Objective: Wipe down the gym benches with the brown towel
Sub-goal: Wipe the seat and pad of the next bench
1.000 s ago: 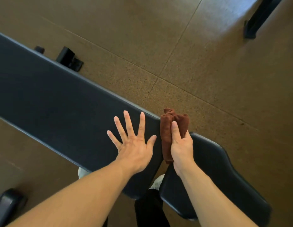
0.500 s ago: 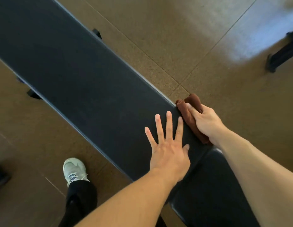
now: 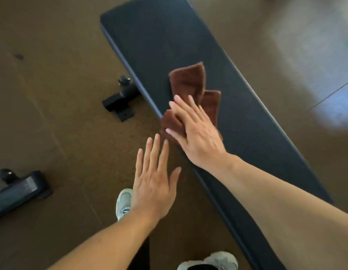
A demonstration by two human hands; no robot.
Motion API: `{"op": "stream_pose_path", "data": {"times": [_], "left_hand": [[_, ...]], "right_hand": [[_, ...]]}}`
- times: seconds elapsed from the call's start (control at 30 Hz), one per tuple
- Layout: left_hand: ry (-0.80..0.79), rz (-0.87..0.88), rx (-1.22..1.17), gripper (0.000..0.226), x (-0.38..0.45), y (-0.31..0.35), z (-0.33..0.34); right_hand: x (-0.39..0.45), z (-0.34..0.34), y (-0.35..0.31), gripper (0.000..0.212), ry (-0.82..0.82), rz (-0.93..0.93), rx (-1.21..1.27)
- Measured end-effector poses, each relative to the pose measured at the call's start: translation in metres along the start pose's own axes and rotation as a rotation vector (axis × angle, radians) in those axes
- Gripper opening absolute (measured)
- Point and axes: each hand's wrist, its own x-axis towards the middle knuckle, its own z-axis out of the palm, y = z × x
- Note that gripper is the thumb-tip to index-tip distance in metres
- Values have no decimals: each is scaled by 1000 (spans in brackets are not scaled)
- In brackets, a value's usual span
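Plainly the soft, light brown terry towel point(image 3: 190, 88) lies loosely folded on the long black padded gym bench point(image 3: 169, 39), near its left edge. It will bunch and slide, so flat pressure suits it. The right hand point(image 3: 196, 131) presses it with straight fingers; the left hand point(image 3: 153, 182) hovers spread, holding nothing, beside the bench. Clear pad stretches ahead; brown floor point(image 3: 52, 123) surrounds.

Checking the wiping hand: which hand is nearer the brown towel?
Right. The right hand presses flat on the brown towel; the left hand hovers beside the bench, off the towel.
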Motion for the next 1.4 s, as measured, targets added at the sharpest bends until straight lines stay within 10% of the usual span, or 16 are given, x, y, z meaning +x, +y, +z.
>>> {"op": "stream_pose_path", "data": {"times": [0.17,0.5,1.17,1.4], "left_hand": [[65,-292,-146,74,23,-55,-40],[52,-244,-213,74,17,-97,-72],[-70,-36,-234,62,-130,146,63],[-70,15,-132,60,-133,153,74]], "right_hand": [[104,36,-49,87,-143,-213,-340],[186,36,-66,87,-1,10,-379],[-361,31,15,73,134,496,-175],[-399,31,23,68,135,500,-224]]}}
